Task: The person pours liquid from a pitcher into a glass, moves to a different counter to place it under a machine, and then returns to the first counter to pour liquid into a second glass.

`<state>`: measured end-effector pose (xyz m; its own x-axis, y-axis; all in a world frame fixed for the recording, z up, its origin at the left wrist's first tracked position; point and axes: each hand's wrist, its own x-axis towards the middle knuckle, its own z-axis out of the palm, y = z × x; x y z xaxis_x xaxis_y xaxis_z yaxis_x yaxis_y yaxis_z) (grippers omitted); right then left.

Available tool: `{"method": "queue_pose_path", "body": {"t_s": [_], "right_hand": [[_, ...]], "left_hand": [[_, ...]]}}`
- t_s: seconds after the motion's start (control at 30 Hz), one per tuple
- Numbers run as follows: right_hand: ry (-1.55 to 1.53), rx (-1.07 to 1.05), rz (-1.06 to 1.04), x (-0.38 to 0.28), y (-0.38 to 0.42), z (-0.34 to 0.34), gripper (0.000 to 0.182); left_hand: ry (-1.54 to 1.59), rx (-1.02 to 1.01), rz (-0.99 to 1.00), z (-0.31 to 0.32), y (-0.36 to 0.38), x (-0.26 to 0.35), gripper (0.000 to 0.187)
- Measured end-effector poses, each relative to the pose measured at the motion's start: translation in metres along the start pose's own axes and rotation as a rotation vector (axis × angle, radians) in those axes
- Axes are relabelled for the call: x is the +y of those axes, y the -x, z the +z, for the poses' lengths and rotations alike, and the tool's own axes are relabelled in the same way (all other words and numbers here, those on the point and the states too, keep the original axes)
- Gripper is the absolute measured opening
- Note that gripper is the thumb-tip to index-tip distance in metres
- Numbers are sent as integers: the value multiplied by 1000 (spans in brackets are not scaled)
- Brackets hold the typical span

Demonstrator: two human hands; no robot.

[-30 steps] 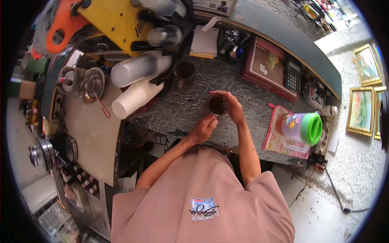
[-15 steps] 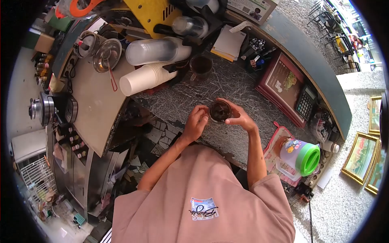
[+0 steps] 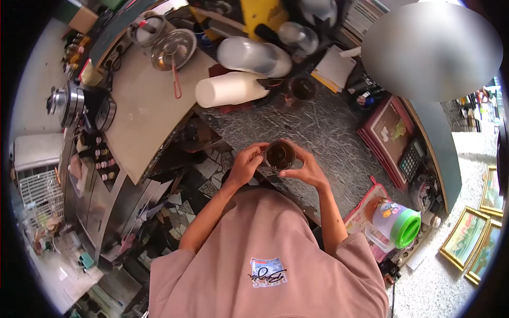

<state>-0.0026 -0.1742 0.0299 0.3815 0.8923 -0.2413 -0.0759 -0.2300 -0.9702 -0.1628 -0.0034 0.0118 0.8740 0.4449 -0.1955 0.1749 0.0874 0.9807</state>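
"How is the round clear-glass mug of dark liquid (image 3: 280,155) held?"
"By both hands' fingers: its left side is pinched by the left hand (image 3: 247,164), its right cupped by the right hand (image 3: 308,168)."
"And its axis?"
"Roughly upright, mouth upward, seen nearly end-on. Whether the scratched black counter (image 3: 331,127) is touched beneath cannot be told; the upper right is covered by a grey oval blur (image 3: 432,51)."

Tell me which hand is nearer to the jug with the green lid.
Right. The right hand is on the side of the glass toward the jug; the left hand is on the glass's opposite side, farther away.
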Motion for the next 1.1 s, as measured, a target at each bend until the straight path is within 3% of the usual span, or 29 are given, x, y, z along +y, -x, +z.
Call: {"method": "queue_pose_path", "body": {"t_s": [0.43, 0.7, 1.1], "right_hand": [[250, -311, -108, -55, -127, 175, 96], [97, -462, -91, -70, -212, 313, 95], [109, -687, -34, -71, -295, 448, 86]], "left_hand": [[38, 267, 71, -199, 80, -5, 13], [130, 496, 48, -329, 126, -12, 14], [214, 797, 4, -440, 182, -37, 19]]}}
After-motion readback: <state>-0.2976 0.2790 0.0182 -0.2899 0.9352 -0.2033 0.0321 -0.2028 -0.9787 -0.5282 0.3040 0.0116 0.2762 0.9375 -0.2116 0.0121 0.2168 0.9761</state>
